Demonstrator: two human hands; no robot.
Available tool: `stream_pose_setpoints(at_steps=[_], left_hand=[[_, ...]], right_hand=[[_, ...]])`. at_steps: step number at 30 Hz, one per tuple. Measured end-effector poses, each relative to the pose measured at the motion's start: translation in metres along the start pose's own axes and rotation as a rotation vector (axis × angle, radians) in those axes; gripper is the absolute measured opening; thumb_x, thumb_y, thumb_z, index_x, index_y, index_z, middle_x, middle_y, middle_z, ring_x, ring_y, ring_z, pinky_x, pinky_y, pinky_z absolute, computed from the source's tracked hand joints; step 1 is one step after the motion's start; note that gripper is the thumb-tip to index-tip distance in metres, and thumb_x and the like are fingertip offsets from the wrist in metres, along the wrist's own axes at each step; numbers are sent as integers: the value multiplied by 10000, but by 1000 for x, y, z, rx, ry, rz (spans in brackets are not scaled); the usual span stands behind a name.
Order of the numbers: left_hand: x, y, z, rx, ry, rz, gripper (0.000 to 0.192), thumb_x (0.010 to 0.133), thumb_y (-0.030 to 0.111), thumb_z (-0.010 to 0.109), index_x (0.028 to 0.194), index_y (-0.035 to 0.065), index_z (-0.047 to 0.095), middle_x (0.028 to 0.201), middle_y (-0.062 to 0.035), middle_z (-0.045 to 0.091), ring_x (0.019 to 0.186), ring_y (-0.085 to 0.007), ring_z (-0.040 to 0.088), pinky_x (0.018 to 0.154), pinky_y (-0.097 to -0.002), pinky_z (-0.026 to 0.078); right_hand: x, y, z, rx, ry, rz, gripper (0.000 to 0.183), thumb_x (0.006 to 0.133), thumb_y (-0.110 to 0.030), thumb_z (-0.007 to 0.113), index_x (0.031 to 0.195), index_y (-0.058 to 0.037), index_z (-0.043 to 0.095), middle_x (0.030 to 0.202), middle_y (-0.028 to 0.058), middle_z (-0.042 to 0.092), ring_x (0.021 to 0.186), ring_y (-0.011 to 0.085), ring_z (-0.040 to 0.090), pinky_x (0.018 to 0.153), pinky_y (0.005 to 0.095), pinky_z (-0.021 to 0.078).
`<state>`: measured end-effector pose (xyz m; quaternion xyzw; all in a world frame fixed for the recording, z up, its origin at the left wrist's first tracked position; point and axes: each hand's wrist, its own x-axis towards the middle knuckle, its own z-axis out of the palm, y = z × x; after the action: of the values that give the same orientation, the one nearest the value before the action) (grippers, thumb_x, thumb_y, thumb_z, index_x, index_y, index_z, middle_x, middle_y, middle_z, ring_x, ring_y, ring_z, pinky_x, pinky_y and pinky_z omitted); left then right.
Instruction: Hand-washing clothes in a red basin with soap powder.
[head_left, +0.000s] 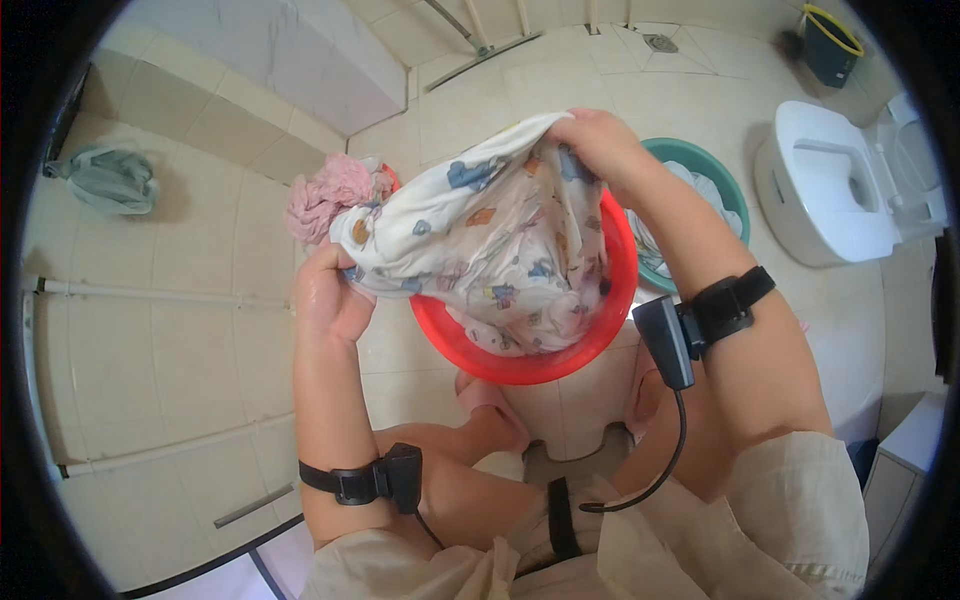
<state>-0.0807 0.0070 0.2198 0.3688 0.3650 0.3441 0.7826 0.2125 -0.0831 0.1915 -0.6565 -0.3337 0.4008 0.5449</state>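
Note:
A wet white cloth with a coloured cartoon print (480, 225) is stretched between my two hands above a red plastic basin (517, 371). My left hand (330, 289) grips its left edge, outside the basin's rim. Higher up, my right hand (600, 146) is closed on the far right corner. The lower part of the cloth hangs down into the basin and hides most of its inside. Whether water stands in the basin cannot be seen.
Pink crumpled laundry (330, 195) lies at the left, partly over another red container (391, 178). Right of the basin is a green basin (731, 187) holding pale laundry. Beyond it stands a white toilet (817, 187). A floor squeegee (484, 60) rests by the far wall; a grey stool (577, 457) is under me.

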Motion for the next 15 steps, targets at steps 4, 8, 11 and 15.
stream_pose_setpoints(at_steps=[4, 8, 11, 15], left_hand=[[-7, 2, 4, -2, 0, -17, 468, 773, 15, 413, 1230, -87, 399, 1231, -199, 500, 1106, -298, 524, 974, -411, 412], [-2, -23, 7, 86, 35, -120, 418, 789, 8, 412, 1199, -71, 423, 1204, -180, 514, 1068, -280, 549, 917, -399, 454], [-4, -31, -5, 341, 100, -197, 355, 814, 26, 444, 1159, -53, 466, 1149, -162, 549, 1024, -261, 575, 849, -377, 483], [29, -76, -50, 852, 199, -67, 383, 820, 138, 570, 1140, -50, 479, 1081, -183, 578, 990, -279, 580, 840, -367, 465]], right_hand=[[-2, -10, -7, 91, 28, 143, 223, 738, -197, 594, 862, -14, 621, 776, 90, 604, 663, 202, 564, 654, 327, 477], [-11, -1, -27, 274, 20, 256, 177, 659, -157, 644, 765, -19, 608, 765, 96, 587, 652, 219, 559, 604, 370, 478], [-24, -14, -25, 361, -66, 307, 174, 661, -140, 653, 784, -23, 614, 772, 99, 600, 680, 227, 584, 638, 376, 502], [-41, -40, -46, 597, -291, 372, 191, 711, -137, 621, 848, -4, 613, 822, 140, 640, 714, 249, 618, 713, 385, 519]])
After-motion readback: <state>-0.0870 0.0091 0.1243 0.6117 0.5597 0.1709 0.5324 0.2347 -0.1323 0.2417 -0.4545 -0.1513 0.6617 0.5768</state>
